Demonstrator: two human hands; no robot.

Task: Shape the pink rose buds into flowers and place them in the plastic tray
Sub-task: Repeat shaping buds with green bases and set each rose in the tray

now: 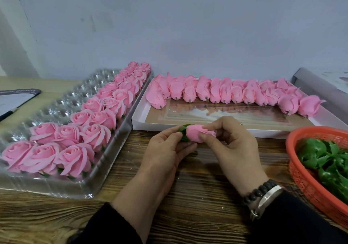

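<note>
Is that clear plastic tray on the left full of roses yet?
No, partly full. The plastic tray holds opened roses along its right side, while its left cups sit empty.

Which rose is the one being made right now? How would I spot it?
Start at the wooden table, in front of the white box lined with pink buds. Just below its front edge, the left hand and right hand pinch one pink bud between them. It alone is off the trays, lying sideways with a green base on its left end.

Black sleeves point(293, 223) cover both arms; the right wrist wears a dark bead bracelet point(260, 190) and silver bangle point(268, 199).
</note>
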